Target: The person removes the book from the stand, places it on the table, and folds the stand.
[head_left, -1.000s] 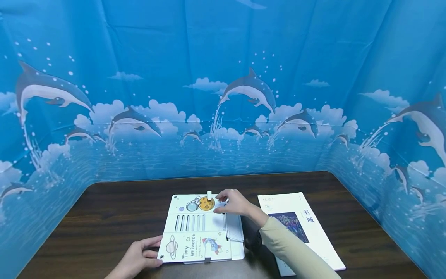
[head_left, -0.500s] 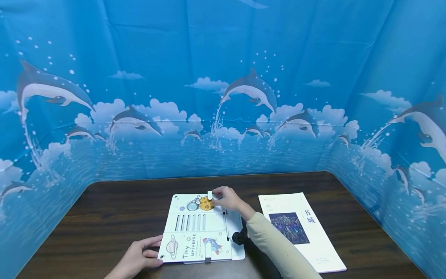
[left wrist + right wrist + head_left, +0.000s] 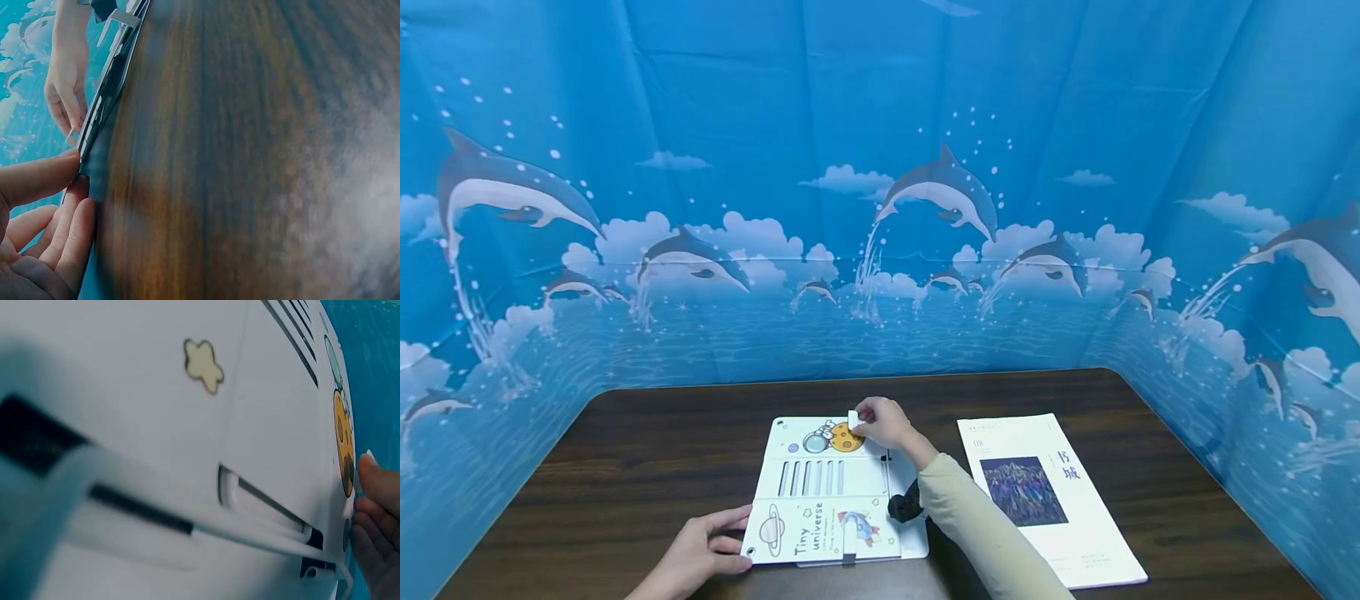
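A white folding book stand printed with planets, a rocket and "Tiny universe" lies folded on the table. My left hand holds its lower left edge; in the left wrist view the thumb is over the edge of the stand and the fingers are under it. At the far edge my right hand pinches a small white clip beside the orange moon print. Slots and a white wire support show close up in the right wrist view, with my right hand at the rim.
A white book with a dark purple picture on its cover lies to the right of the stand. A black wrist camera hangs over the stand's right side. Blue dolphin-print cloth surrounds the dark wooden table.
My right hand has moved left along the far edge to the white clip, and its thumb and fingers have closed on it. My left hand and the stand have stayed in place.
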{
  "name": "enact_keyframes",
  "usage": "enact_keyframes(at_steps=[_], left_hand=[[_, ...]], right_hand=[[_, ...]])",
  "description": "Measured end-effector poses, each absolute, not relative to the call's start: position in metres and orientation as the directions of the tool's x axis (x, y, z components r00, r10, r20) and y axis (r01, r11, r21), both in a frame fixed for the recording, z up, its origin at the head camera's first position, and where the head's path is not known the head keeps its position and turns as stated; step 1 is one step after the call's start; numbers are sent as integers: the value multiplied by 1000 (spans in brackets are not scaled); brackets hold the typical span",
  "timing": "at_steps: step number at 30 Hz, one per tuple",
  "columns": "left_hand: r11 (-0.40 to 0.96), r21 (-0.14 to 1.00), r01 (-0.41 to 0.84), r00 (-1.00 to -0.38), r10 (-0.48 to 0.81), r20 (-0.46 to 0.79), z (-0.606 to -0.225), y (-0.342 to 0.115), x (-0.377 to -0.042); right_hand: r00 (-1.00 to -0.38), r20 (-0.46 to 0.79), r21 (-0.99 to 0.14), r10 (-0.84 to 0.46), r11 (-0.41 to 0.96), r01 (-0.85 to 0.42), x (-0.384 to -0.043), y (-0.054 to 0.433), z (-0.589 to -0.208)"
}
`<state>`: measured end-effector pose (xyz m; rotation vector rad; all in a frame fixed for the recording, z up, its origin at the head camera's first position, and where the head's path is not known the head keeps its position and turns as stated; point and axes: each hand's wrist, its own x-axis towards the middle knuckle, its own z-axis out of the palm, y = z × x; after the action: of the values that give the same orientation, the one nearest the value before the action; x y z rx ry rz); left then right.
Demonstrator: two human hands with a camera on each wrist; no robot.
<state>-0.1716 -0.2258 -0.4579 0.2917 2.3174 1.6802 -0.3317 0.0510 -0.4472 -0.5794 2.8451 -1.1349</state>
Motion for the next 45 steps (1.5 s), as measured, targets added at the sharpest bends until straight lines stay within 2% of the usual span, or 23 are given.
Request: enact_keyframes(at_steps=[12, 25, 33, 45], left_hand=[[315, 949, 31, -946, 316, -74, -458, -226, -171], [330, 944, 20, -946, 311, -89, -458, -228, -173], [341, 940, 29, -946, 313, -85, -456, -230, -173], [354, 935, 1, -941, 317, -119, -457, -233, -174]], right_hand=[[-948, 103, -621, -302, 725, -299, -328, 44, -445], [-949, 72, -668, -306, 692, -273, -327, 53, -443], [-926, 105, -725, -363, 609, -321, -317, 81, -431], [-944, 116, -731, -307, 617, -291, -296, 141, -411]])
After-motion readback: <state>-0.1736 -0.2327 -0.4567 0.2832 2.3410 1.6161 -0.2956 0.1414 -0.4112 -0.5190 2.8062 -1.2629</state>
